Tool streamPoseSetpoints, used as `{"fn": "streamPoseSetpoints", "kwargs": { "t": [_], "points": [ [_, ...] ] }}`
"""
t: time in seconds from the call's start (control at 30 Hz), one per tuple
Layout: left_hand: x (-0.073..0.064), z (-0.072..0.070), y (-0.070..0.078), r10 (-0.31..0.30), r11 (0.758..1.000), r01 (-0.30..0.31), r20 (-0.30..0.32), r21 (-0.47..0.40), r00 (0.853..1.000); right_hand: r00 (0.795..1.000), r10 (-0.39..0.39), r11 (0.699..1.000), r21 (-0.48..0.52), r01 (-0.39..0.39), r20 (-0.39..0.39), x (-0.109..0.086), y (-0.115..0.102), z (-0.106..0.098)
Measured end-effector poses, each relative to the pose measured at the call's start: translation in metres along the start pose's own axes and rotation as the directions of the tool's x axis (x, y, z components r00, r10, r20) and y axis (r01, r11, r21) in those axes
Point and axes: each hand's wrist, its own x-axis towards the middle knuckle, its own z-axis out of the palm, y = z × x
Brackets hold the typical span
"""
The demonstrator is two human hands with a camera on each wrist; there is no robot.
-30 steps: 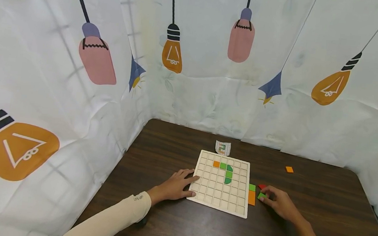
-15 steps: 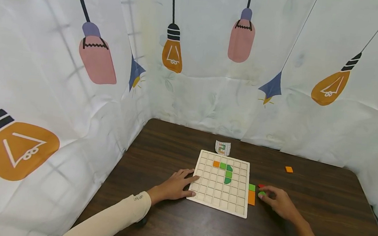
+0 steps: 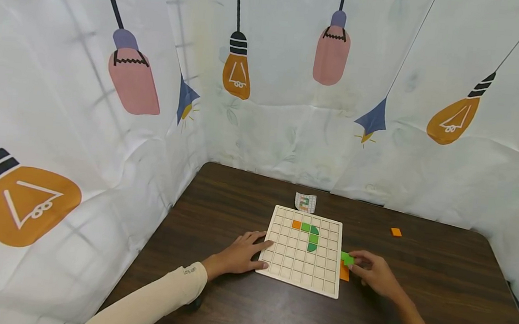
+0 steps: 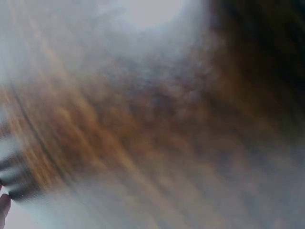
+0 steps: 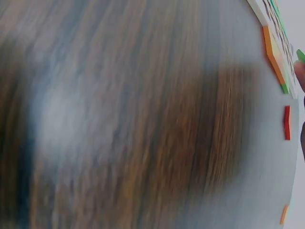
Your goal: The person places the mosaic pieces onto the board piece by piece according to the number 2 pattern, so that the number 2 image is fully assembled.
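- Moved since the earlier head frame: right hand [image 3: 373,273], shifted leftward to the right side of the board [image 3: 298,267], bringing a green tile [image 3: 348,260] with it.
- Right hand, one: fingers and thumb pinching the green tile. Hazard, in my judgement: the hold looks shallow, so the thin piece could slip or twist.
- Orange pieces [image 3: 344,273], count unclear to me, and second green tile [image 3: 343,254]: just beside the board's right edge. Hazard: a low sideways pass of the knuckles could scatter them.
- Left hand [image 3: 242,254], one: fingers extended, grasping nothing, resting at the board's left edge. Hazard: an uneven push could slide the board and jog its contents.
- Green tile, condition: bright, flat, thin, held over the right-hand row of loose pieces; overlap hides its outline, so I cannot tell whether it touches the second green tile.
- Board: pale, square, gridded, lying flat.
- Placed tiles [image 3: 313,238], five: orange, green, then a column of dark green rounded, green, dark green rounded.
- Red tile [image 5: 287,123], one: on the table, seen by me only through the right wrist view.
- Pattern card [image 3: 305,203], one: small, slightly curled, beyond the board.
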Motion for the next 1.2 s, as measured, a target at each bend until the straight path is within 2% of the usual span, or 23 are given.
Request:
{"fn": "streamPoseSetpoints", "kwargs": {
  "t": [0.77, 1.0, 1.2],
  "points": [
    [0.001, 0.001, -0.003, 0.001, 0.995, -0.003, -0.017, -0.098, 1.000, 0.998, -0.031, 0.999, 0.031, 0.033, -0.047, 0.016, -0.020, 0.028],
    [0.002, 0.002, -0.004, 0.006, 0.992, -0.009, -0.023, -0.127, 1.000, 0.999, 0.001, 1.000, 0.018, 0.000, -0.048, 0.019, -0.025, 0.033],
    [0.003, 0.003, -0.005, 0.008, 0.989, -0.013, -0.032, -0.148, 0.999, 0.998, -0.006, 1.000, 0.016, 0.006, -0.059, 0.023, -0.027, 0.037]
  ]
}}
